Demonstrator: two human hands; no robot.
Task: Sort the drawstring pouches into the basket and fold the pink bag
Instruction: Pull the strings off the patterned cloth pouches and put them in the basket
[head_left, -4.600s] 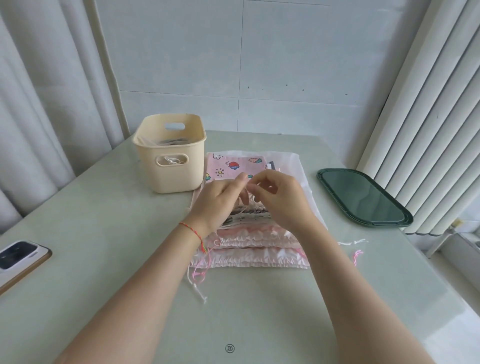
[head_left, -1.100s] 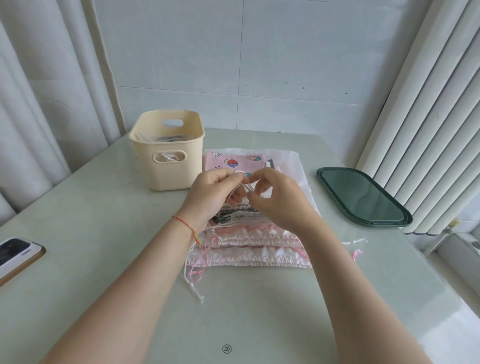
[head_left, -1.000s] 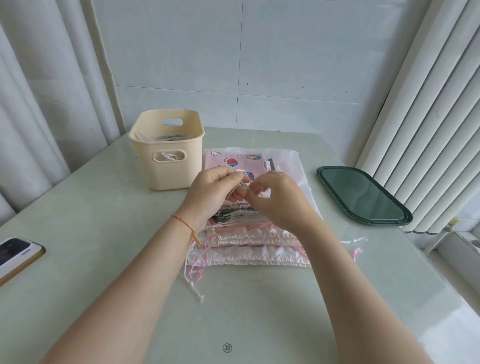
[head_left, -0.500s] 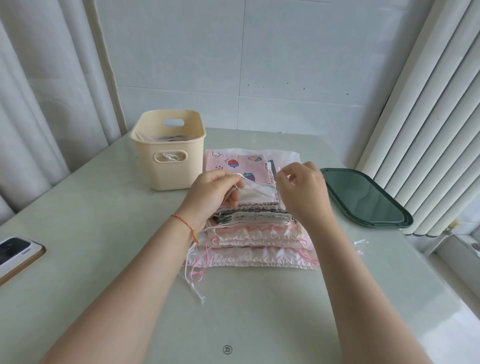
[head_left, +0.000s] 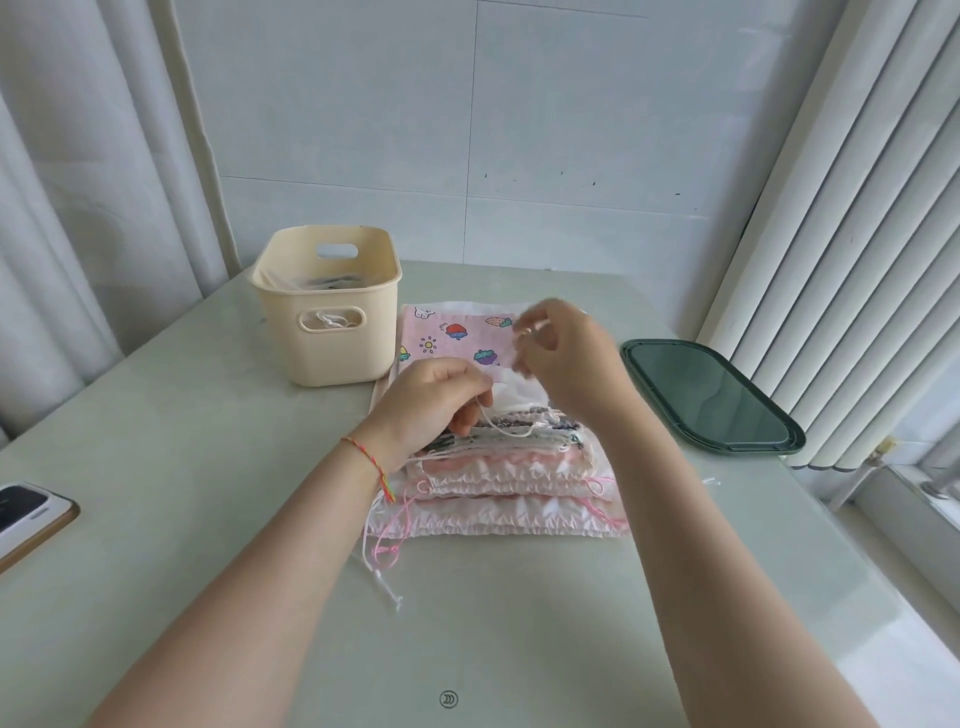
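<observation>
- We see bright, soft daylight entering from the right, by the blinds (head_left: 841, 218).
- The glossy bench (head_left: 156, 467) carries pale glare near its right edge; shadows under the arms are faint.
- The right hand (head_left: 566, 358) is motion-blurred at its fingertips.
- Wide-angle distortion bends the curtains (head_left: 67, 208) and blinds outward.

basket (head_left: 326, 306) sits just left of the hands, pouches (head_left: 509, 483) stacked under them, tray (head_left: 709, 397) off right, phone (head_left: 28, 514) far left
</observation>
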